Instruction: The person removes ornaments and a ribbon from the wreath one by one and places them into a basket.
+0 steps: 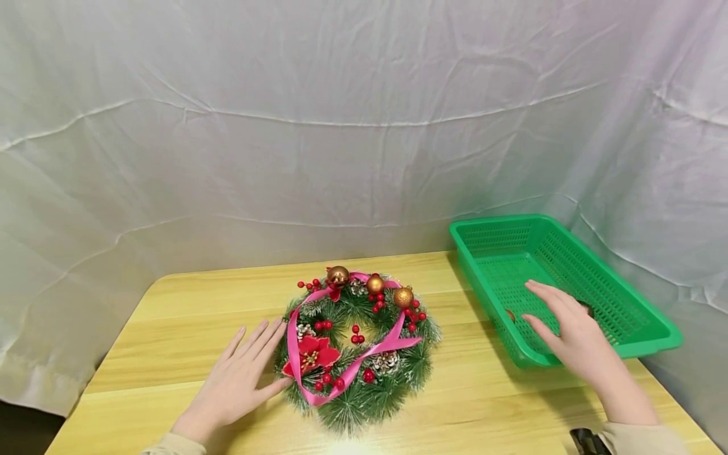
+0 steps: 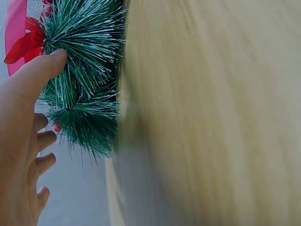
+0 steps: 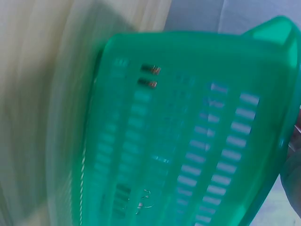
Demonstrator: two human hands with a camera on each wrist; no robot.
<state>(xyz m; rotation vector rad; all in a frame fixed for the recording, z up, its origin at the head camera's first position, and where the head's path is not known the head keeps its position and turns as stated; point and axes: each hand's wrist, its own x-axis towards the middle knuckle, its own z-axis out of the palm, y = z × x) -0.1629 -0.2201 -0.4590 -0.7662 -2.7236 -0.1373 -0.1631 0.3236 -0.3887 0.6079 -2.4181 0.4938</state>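
A green pine wreath lies on the wooden table, decorated with red berries, gold baubles, frosted pine cones and a red poinsettia. A pink ribbon loops loosely over its top. My left hand is at the wreath's left side, fingers straight and the thumb at the needles, as the left wrist view also shows. The right hand hovers over the near part of a green plastic basket, fingers extended and thumb apart. Partly hidden by that hand, a dark item lies in the basket.
Near the basket's left wall is a small brown item. Through the slotted wall, the right wrist view gives glimpses of things inside. Pale grey cloth hangs behind the table and along the right.
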